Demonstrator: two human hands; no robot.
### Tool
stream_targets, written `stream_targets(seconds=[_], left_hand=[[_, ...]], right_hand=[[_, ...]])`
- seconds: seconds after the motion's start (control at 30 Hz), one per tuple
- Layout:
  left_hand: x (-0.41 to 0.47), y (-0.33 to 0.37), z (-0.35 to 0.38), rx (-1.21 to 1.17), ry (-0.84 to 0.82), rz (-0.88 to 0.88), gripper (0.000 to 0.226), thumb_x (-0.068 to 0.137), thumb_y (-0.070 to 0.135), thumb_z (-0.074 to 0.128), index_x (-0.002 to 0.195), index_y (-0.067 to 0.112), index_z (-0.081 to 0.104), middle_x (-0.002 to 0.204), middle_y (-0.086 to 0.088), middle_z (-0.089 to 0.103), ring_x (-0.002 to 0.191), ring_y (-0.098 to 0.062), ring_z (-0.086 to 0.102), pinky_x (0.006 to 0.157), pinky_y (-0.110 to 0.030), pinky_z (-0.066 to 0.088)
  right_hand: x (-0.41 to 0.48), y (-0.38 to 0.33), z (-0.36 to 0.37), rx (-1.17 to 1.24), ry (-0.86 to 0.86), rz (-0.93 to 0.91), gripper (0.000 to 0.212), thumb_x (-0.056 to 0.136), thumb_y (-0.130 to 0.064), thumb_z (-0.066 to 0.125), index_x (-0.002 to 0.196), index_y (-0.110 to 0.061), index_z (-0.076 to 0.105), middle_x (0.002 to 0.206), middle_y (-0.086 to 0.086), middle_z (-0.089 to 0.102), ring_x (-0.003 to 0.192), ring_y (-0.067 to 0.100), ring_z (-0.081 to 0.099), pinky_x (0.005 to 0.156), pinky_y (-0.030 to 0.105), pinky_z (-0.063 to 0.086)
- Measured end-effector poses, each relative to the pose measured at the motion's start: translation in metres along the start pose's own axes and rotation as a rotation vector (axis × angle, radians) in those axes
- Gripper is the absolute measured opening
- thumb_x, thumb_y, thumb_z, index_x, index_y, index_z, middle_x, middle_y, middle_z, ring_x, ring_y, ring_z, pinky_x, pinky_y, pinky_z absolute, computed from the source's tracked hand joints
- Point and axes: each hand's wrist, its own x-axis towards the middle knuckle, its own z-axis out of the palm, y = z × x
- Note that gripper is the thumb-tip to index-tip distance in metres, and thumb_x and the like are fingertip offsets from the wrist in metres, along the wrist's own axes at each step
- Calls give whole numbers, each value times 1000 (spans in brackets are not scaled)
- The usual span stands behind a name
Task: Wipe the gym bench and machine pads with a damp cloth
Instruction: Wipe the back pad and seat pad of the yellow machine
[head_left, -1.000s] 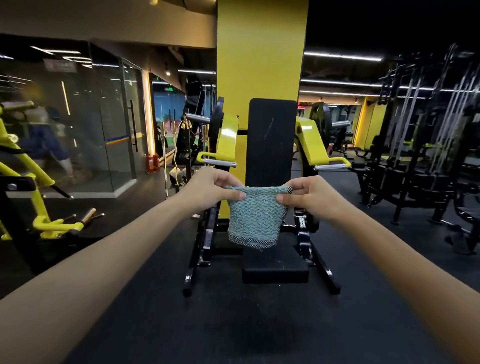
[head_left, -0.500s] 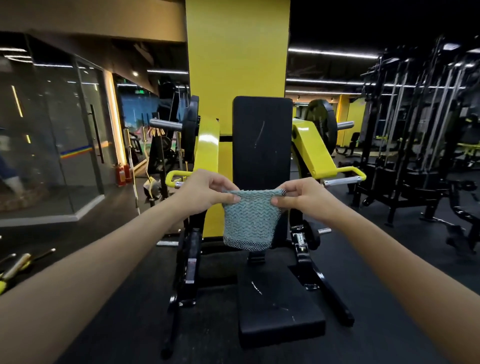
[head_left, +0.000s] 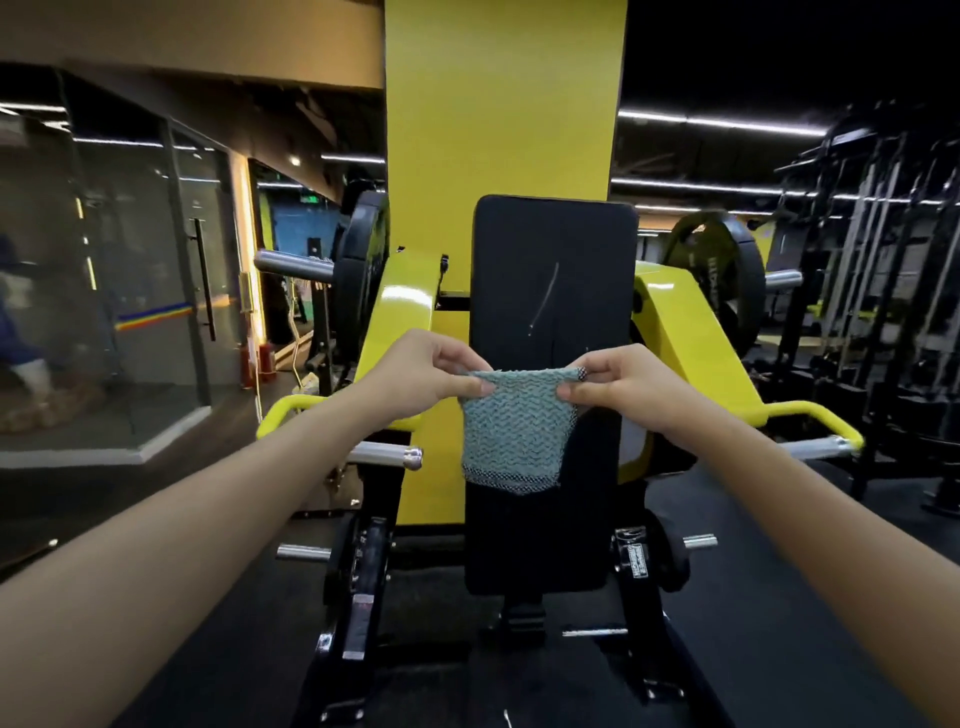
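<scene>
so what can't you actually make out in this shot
- Head view: whether the cloth is damp; nothing shows it.
- Part of the back pad is hidden behind the cloth and both hands, left hand, right hand.
- The seat pad cannot be made out; that low area is dark.
- The label on the frame is too small to read.

Cloth (head_left: 517, 431) before back pad (head_left: 553, 291), hands at its top corners (left (head_left: 421, 376), right (head_left: 631, 387)) — pillar (head_left: 501, 130) behind
</scene>
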Motion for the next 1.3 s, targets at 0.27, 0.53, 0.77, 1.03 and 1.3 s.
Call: stream_targets(seconds=[0.27,0.53,0.77,1.03,1.3], left_hand=[[121,-56,-10,-16,47,-5,12,82,9,77,84,21,74,80,5,74,72,3,68,65,-7,49],[237,-110,-25,27,17,89,15,81,11,79,80,24,74,80,10,74,78,-1,68,77,-17,54],[330,-144,-55,32,19,225,14,85,8,75,85,22,73,93,-5,76,86,-15,70,87,-32,56],[420,-164,-81,-18,238,372,18,86,8,75,95,23,70,100,-5,72,89,-24,72,84,-31,57],[468,-144,-82,235,566,707,14,88,4,70,100,8,66,99,2,62,75,-7,56,68,-12,44]], right_hand=[[127,57,-22,-10,11,-36,6,88,-5,69,91,-9,73,82,-2,75,76,6,70,71,16,53],[224,98,-30,-42,87,-28,7,88,-3,68,94,-2,72,85,7,74,72,5,69,69,15,53],[319,112,-40,-124,199,-33,4,88,-9,71,88,-13,74,87,4,77,82,17,71,81,23,56],[409,113,-54,-154,391,-98,6,88,-13,72,90,-18,73,94,3,76,92,18,71,91,32,54],[468,96,-81,-349,632,-241,7,89,-21,68,94,-18,72,92,3,74,95,20,68,91,37,52]])
